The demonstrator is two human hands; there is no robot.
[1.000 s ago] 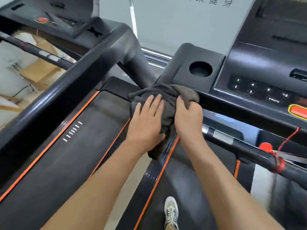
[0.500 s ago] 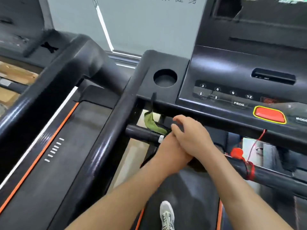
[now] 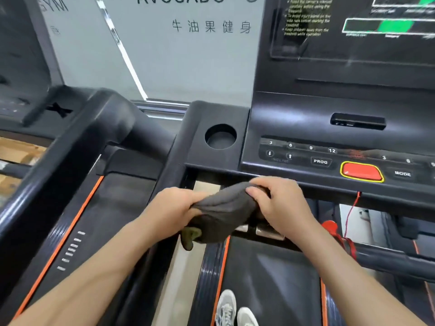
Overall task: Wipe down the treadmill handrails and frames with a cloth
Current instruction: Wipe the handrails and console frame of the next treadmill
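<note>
The left hand [image 3: 173,209] and right hand [image 3: 279,203] have been drawn apart. The cloth [image 3: 223,208] is now stretched between them.

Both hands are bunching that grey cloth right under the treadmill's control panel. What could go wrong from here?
1. The right hand sits just below the PROG key and near the red button; a wipe upward might press one while the person's shoes are on the belt.
2. The cloth, gripped by the left hand too, could snag the red cord hanging nearby.
</note>
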